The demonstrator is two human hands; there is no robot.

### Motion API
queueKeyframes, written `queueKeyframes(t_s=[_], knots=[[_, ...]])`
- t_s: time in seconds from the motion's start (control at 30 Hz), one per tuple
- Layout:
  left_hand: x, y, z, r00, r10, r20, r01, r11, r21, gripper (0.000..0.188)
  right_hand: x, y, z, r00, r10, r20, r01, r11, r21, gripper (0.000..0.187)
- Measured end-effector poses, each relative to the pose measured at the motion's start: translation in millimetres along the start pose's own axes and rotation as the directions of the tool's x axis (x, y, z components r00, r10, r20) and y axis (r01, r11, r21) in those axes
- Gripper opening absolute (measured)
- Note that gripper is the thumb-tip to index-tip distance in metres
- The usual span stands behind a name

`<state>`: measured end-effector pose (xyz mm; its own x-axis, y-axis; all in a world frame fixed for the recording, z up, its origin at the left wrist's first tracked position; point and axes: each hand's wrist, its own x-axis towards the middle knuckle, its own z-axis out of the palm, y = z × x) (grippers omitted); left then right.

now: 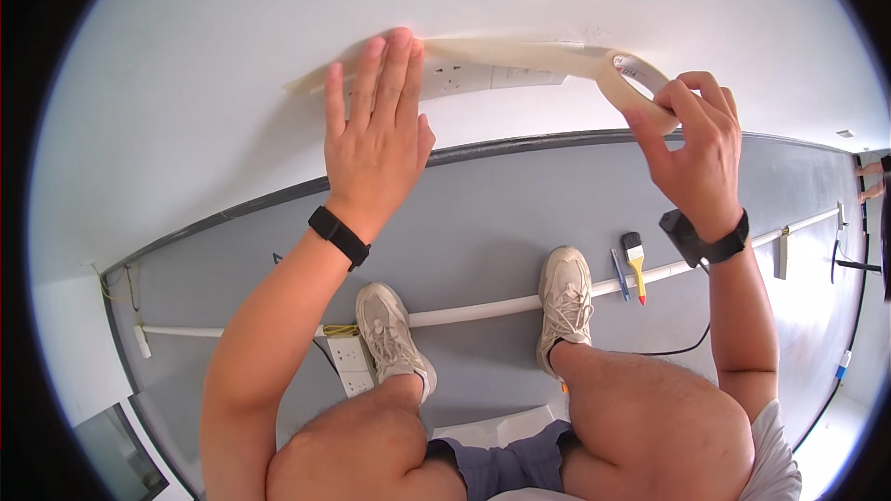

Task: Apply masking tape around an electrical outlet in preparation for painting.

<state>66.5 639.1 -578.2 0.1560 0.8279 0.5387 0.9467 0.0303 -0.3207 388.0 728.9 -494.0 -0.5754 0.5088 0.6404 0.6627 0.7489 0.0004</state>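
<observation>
My left hand (376,144) lies flat on the white wall with its fingers stretched out, pressing on a strip of masking tape (501,52). The strip runs along the top edge of a white row of wall sockets (455,79), part of which is behind my fingers. Its loose left end pokes out past my hand. To the right, the strip leads to a cream roll of masking tape (613,88). My right hand (703,148) grips that roll by its lower right rim, with the thumb beneath and fingers curled over it.
A long white pipe (478,313) crosses the grey floor under my shoes. By my right shoe lie a yellow-handled paintbrush (635,264) and a slim blue tool (620,276). A white power strip (351,366) sits beside my left shoe. Dark skirting (520,144) edges the wall.
</observation>
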Motion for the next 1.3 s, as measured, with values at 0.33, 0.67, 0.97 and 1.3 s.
queueKeyframes(t_s=[0.33, 0.67, 0.97, 1.3], knots=[[1, 2, 5, 1.0, 0.015, -0.017, -0.014, 0.999, 0.031, 0.089, -19, 25, -38, 0.938, -0.225, 0.263, 0.087, 0.889, 0.449, 0.016], [0, 2, 7, 1.0, 0.002, -0.031, -0.003, 1.0, -0.023, 0.094, -1, -18, -18, 1.0, 0.011, -0.021, -0.01, 0.998, 0.054, 0.027], [0, 2, 3, 1.0, -0.003, -0.013, 0.002, 0.999, -0.035, 0.097, 1, -31, 7, 0.988, 0.045, -0.145, -0.048, 0.999, -0.012, 0.028], [-1, 2, 1, 1.0, -0.02, -0.014, 0.018, 0.996, -0.088, 0.098, 2, -35, 19, 0.981, 0.071, -0.183, -0.085, 0.994, -0.072, 0.028]])
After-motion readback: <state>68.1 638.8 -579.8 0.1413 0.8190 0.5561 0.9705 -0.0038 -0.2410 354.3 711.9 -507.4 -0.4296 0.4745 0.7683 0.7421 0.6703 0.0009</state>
